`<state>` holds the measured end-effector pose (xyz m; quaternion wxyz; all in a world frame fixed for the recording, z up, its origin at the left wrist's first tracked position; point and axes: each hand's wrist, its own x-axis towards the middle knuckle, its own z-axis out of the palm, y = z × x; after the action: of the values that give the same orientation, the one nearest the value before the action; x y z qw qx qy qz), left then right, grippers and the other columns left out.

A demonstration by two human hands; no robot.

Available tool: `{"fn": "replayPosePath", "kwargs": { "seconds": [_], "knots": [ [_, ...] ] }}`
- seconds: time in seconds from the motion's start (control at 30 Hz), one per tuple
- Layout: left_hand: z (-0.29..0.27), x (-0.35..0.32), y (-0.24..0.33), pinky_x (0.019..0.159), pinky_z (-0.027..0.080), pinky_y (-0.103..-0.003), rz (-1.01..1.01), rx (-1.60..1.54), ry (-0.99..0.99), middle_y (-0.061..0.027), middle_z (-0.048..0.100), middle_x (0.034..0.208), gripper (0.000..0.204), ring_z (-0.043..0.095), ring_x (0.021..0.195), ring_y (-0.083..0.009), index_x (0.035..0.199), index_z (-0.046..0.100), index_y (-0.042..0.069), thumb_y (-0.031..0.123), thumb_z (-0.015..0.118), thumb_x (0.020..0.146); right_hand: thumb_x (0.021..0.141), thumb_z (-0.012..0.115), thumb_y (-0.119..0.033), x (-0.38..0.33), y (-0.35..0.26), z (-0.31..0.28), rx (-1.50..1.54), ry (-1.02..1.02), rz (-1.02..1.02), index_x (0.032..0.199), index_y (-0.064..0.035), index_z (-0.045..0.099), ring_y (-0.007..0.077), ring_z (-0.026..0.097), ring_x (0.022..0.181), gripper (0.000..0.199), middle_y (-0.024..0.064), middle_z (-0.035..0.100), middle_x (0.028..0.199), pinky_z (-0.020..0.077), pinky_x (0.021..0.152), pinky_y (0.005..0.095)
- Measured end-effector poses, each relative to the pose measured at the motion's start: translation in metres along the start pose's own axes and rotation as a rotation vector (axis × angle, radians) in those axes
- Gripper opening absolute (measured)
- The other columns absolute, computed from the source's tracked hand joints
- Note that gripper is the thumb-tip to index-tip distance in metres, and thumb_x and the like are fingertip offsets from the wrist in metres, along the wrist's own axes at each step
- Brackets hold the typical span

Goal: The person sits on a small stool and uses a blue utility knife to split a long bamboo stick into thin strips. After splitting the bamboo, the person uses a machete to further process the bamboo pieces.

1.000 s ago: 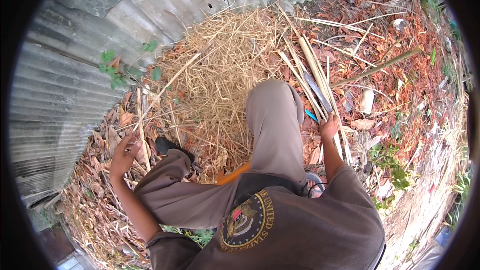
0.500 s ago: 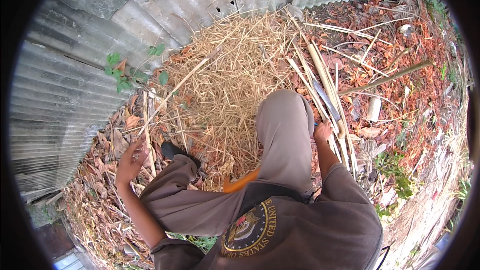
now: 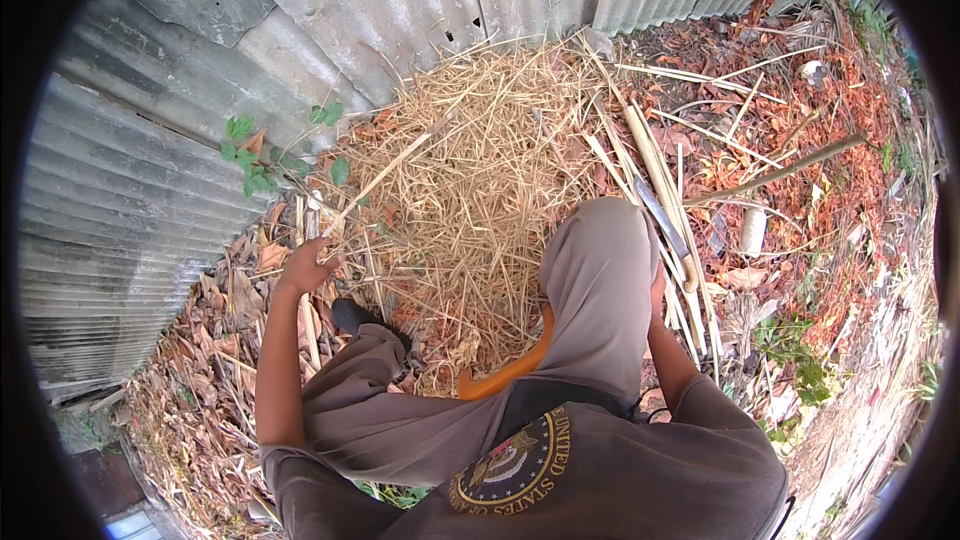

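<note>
My left hand (image 3: 308, 266) is at the lower end of a long dry stick (image 3: 400, 158), its fingers closed around it. The stick slants up over a heap of straw-like dry strips (image 3: 470, 170). Most of my right hand (image 3: 657, 287) is hidden behind my raised knee, so its fingers do not show. Close beside it lie several long pale split sticks (image 3: 650, 155). On these rests a long knife (image 3: 662, 218) with a dark blade and a light handle. Something orange and curved (image 3: 510, 372) shows beneath my thigh.
Grey corrugated metal sheets (image 3: 360, 20) wall the far and left sides. A green-leaved vine (image 3: 250, 165) grows at their foot. On the right, a brown branch (image 3: 790, 172) and a pale cylinder (image 3: 752, 232) lie among dry leaves. My dark shoe (image 3: 362, 320) stands near the heap.
My left hand has moved up and right and closed on the long stick's lower end. My right hand has slipped mostly behind my knee. The whole view has shifted slightly.
</note>
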<state>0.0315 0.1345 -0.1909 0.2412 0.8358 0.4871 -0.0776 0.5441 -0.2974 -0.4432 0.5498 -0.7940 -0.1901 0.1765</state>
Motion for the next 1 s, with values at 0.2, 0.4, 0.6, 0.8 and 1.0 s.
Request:
{"fn": "replayPosePath", "kwargs": {
  "seconds": [0.2,0.4,0.6,0.8,1.0],
  "knots": [
    [0.068,0.097,-0.013,0.106,0.032,-0.049,-0.44,0.023,0.123,-0.019,0.041,0.141,0.064,0.037,0.133,-0.0321,0.136,0.043,0.006,0.032,0.068,0.082,0.096,0.05,-0.016,-0.003,-0.005,0.0,-0.027,0.021,-0.059,0.1,-0.0014,0.054,0.0281,0.054,0.076,0.016,0.0151,0.057,0.086,0.0431,0.069,0.0362],
    [0.12,0.142,-0.005,0.11,0.016,-0.06,-0.575,0.031,0.167,-0.0097,0.022,0.154,0.07,0.012,0.145,-0.0251,0.145,0.028,0.015,0.018,0.061,0.083,0.097,0.051,-0.018,-0.018,-0.022,-0.001,-0.057,0.021,0.016,0.097,-0.0027,0.055,0.0226,0.051,0.071,0.016,0.0104,0.054,0.08,0.0401,0.064,0.0328],
    [0.126,0.158,-0.017,0.109,0.018,-0.061,-0.494,0.135,0.156,-0.0109,0.047,0.137,0.051,0.039,0.132,-0.0282,0.136,0.043,0.016,0.013,0.055,0.087,0.097,0.052,-0.02,-0.041,-0.023,0.006,-0.061,0.003,0.084,0.095,-0.004,0.055,0.0171,0.047,0.065,0.017,0.0058,0.051,0.075,0.0371,0.059,0.0295],
    [0.111,0.141,-0.039,0.084,0.048,-0.048,-0.211,0.284,0.359,-0.0128,0.064,0.105,0.036,0.065,0.089,-0.0327,0.124,0.056,0.013,0.012,0.053,0.088,0.097,0.052,-0.022,-0.05,-0.029,0.016,-0.049,-0.02,0.108,0.092,-0.0052,0.055,0.0116,0.044,0.06,0.018,0.0012,0.048,0.07,0.0341,0.054,0.0261],
    [0.035,0.092,-0.003,0.058,0.048,-0.041,0.19,0.03,0.752,-0.0112,0.058,0.084,0.028,0.061,0.071,-0.0312,0.115,0.065,0.012,0.013,0.062,0.087,0.098,0.053,-0.024,0.003,-0.067,0.0,0.088,0.023,0.025,0.09,-0.0065,0.056,0.0061,0.041,0.055,0.019,-0.0034,0.045,0.064,0.0311,0.05,0.0227]
  ]
}}
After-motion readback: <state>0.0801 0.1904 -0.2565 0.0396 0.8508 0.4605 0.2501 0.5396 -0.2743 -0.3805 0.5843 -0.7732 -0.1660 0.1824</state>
